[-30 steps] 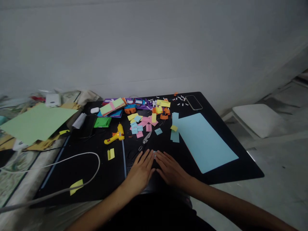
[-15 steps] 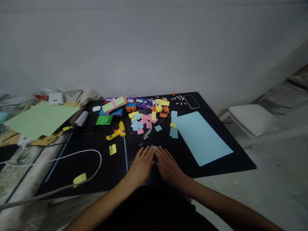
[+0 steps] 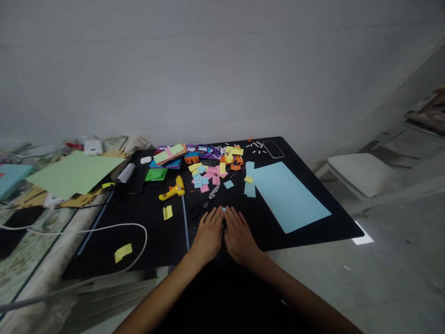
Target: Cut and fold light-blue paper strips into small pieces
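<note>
My left hand (image 3: 209,232) and my right hand (image 3: 239,234) lie side by side at the table's front edge, fingers stretched forward and flat. Between their fingertips shows a bit of a small blue paper piece (image 3: 224,209); the fingers cover the rest. Both hands touch it against the table. Just beyond my left fingertips lie scissors (image 3: 208,197) with dark handles. Farther back is a pile of small folded paper pieces, among them pink ones (image 3: 213,172) and blue ones (image 3: 200,182). One blue folded piece (image 3: 228,184) lies apart.
A yellow glue gun (image 3: 173,189) and yellow folded paper (image 3: 167,212) lie left on the black table (image 3: 156,250). Large blue sheet (image 3: 290,197) and phone (image 3: 273,149) are right. A white cable (image 3: 144,232) loops over the left corner. Green paper (image 3: 76,171) and a stool (image 3: 359,174) flank the table.
The camera view has shifted slightly, so the table appears turned a little. Both hands stay at the small blue paper piece, with their fingers still flat.
</note>
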`<action>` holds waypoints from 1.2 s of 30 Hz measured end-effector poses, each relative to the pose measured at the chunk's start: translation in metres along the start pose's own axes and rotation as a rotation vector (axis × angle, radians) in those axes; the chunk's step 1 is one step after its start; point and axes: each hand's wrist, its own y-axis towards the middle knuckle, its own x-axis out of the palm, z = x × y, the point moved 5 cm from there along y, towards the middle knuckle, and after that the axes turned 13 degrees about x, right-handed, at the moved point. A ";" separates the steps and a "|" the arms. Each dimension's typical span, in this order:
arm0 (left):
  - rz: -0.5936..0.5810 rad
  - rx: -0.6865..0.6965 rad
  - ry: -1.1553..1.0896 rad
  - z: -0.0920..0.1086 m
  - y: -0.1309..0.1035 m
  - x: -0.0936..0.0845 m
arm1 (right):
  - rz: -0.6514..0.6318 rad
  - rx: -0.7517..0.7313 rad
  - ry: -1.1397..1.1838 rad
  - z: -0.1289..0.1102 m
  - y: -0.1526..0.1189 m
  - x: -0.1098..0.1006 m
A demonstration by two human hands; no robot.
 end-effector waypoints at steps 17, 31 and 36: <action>-0.030 0.007 0.070 0.002 0.001 0.002 | 0.035 0.037 -0.010 -0.002 -0.002 0.001; -0.040 -0.011 0.087 0.004 -0.001 0.001 | 0.065 0.062 0.024 -0.001 -0.004 -0.001; -0.032 -0.003 0.064 0.003 -0.001 0.001 | 0.062 0.044 0.035 0.001 -0.002 -0.001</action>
